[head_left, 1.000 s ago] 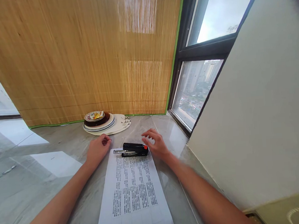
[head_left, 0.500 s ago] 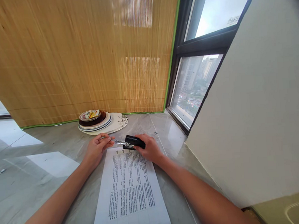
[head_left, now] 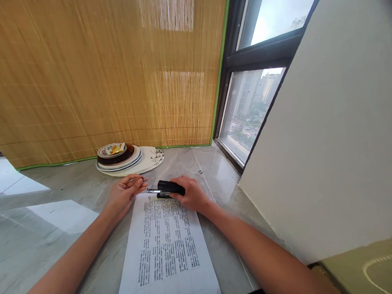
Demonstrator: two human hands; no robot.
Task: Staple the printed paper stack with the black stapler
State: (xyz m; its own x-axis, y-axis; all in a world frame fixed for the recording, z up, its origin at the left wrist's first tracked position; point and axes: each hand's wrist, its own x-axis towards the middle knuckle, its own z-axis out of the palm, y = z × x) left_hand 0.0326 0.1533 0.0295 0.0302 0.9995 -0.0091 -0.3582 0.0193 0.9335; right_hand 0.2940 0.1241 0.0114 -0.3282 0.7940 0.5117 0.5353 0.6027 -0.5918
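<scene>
The back of the stapler (head_left: 170, 187) is hidden under the right grip (head_left: 191, 195), which is closed around it. A tiny shiny bit (head_left: 142, 180) is seen at the left grip (head_left: 123, 194), but it is too small to be told what it is. The words on the paper (head_left: 166, 252) are too small to be read, and its near end is cut off by the bottom edge.

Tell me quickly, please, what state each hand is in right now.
Left hand: fingers pinched shut beside the front of the stapler; anything held is too small to tell.
Right hand: closed on the stapler.
</scene>
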